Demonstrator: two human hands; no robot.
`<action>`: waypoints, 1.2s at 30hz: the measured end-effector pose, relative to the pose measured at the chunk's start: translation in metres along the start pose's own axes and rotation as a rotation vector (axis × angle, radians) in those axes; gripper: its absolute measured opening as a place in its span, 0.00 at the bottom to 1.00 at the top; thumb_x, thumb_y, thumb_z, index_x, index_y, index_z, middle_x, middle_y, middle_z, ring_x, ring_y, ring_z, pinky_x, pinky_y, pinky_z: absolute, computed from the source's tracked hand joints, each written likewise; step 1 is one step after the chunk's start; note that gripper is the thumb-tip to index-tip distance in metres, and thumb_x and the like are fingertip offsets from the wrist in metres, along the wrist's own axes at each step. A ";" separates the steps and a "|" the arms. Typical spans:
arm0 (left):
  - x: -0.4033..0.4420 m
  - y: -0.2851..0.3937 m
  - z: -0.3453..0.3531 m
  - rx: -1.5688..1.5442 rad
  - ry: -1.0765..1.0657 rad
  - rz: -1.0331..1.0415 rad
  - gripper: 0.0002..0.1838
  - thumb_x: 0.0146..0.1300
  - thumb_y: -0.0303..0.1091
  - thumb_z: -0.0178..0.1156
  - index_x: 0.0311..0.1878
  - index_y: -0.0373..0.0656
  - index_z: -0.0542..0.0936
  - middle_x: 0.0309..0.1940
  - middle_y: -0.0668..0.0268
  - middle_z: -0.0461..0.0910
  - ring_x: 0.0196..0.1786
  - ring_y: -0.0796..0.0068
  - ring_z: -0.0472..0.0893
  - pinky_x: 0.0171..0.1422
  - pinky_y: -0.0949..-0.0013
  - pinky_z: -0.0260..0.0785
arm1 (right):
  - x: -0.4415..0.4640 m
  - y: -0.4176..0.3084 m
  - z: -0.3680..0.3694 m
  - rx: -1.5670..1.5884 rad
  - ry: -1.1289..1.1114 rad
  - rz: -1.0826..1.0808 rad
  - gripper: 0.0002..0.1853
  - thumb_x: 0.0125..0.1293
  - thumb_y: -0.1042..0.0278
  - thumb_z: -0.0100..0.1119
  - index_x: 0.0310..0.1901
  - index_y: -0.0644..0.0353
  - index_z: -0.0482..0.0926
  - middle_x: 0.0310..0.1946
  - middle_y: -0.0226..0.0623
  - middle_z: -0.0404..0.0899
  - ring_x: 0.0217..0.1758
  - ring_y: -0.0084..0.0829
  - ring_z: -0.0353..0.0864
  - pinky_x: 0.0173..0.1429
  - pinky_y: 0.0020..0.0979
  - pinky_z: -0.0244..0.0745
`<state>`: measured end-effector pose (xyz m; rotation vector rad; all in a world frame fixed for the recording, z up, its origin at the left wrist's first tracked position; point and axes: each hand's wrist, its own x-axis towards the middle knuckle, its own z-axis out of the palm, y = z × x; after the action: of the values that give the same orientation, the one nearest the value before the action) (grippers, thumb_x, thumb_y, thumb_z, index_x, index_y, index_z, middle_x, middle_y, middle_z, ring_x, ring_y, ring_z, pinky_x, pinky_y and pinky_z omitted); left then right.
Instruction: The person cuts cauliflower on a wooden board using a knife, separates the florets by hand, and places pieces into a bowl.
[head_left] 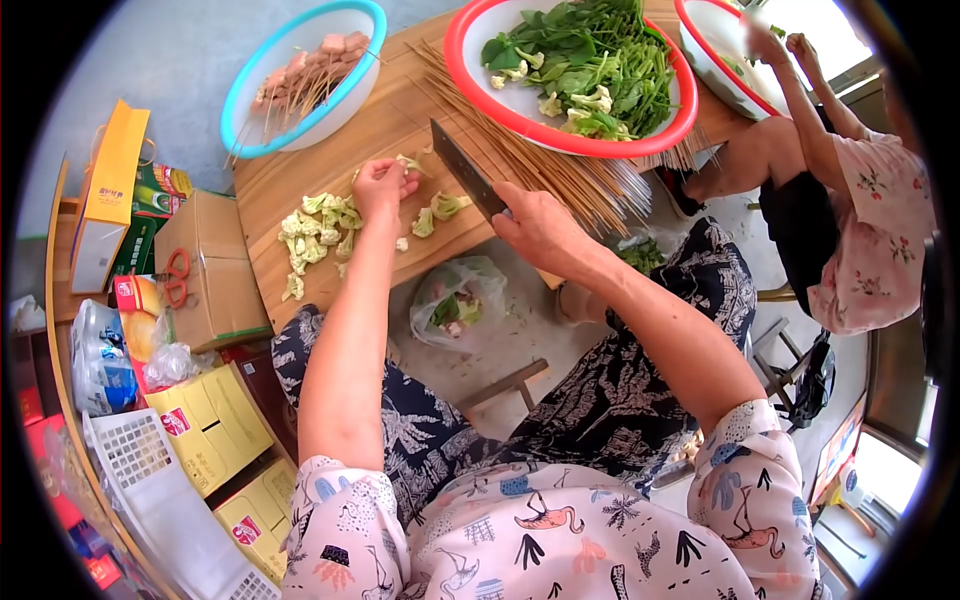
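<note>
My right hand [540, 230] grips the handle of a kitchen knife [460, 165], its broad dark blade pointing up and left over the wooden table [450, 240]. Across from it, my left hand [384, 188] is closed, fingers curled, with a cauliflower floret [409, 163] at its fingertips. A heap of cut cauliflower [320, 228] lies to the left of and beneath that wrist. Between the two hands, a few more cauliflower pieces [437, 212] rest on the wood.
Bamboo skewers [550, 175] lie beside a red-rimmed basin [688, 110] of greens and cauliflower. A blue-rimmed basin [236, 125] contains skewered meat. Below hangs a plastic bag [480, 320] of scraps. Boxes [205, 260] stand left; another person [870, 210] sits right.
</note>
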<state>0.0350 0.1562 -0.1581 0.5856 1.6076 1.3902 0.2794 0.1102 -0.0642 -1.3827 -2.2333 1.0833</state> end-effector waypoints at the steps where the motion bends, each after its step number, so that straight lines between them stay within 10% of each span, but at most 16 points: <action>1: -0.001 0.000 0.001 0.001 0.000 0.000 0.11 0.65 0.25 0.62 0.49 0.38 0.76 0.36 0.62 0.81 0.36 0.71 0.85 0.37 0.71 0.80 | -0.001 0.000 0.000 0.001 0.000 0.000 0.13 0.62 0.66 0.50 0.43 0.67 0.71 0.32 0.60 0.80 0.42 0.61 0.79 0.49 0.54 0.72; 16: -0.006 -0.019 0.001 0.367 -0.102 0.225 0.10 0.64 0.27 0.61 0.48 0.41 0.82 0.34 0.65 0.79 0.37 0.75 0.82 0.41 0.72 0.77 | -0.024 0.000 -0.016 0.097 -0.195 0.140 0.14 0.63 0.65 0.51 0.45 0.67 0.72 0.34 0.60 0.80 0.43 0.60 0.79 0.49 0.54 0.72; 18: -0.018 -0.017 0.000 0.953 -0.103 0.409 0.09 0.58 0.34 0.67 0.41 0.44 0.83 0.38 0.61 0.82 0.36 0.60 0.83 0.39 0.59 0.72 | -0.019 0.010 -0.009 -0.099 0.024 -0.026 0.19 0.64 0.67 0.52 0.54 0.66 0.72 0.30 0.58 0.80 0.39 0.58 0.79 0.44 0.50 0.73; 21: -0.026 -0.018 0.005 1.041 0.000 0.541 0.08 0.55 0.34 0.69 0.35 0.43 0.81 0.39 0.58 0.83 0.40 0.51 0.81 0.43 0.54 0.71 | -0.018 0.009 -0.011 -0.070 -0.003 -0.011 0.20 0.63 0.67 0.52 0.55 0.66 0.71 0.31 0.58 0.80 0.40 0.58 0.79 0.45 0.51 0.72; 36: -0.031 -0.026 0.008 0.954 -0.049 0.721 0.16 0.54 0.31 0.71 0.45 0.37 0.83 0.36 0.52 0.82 0.39 0.55 0.83 0.44 0.58 0.74 | -0.013 0.005 -0.002 -0.146 -0.045 -0.017 0.20 0.62 0.67 0.52 0.55 0.65 0.71 0.29 0.57 0.79 0.38 0.58 0.79 0.44 0.53 0.72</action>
<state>0.0613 0.1284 -0.1727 1.8797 2.0793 0.9523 0.2905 0.1009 -0.0645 -1.4059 -2.3945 0.9715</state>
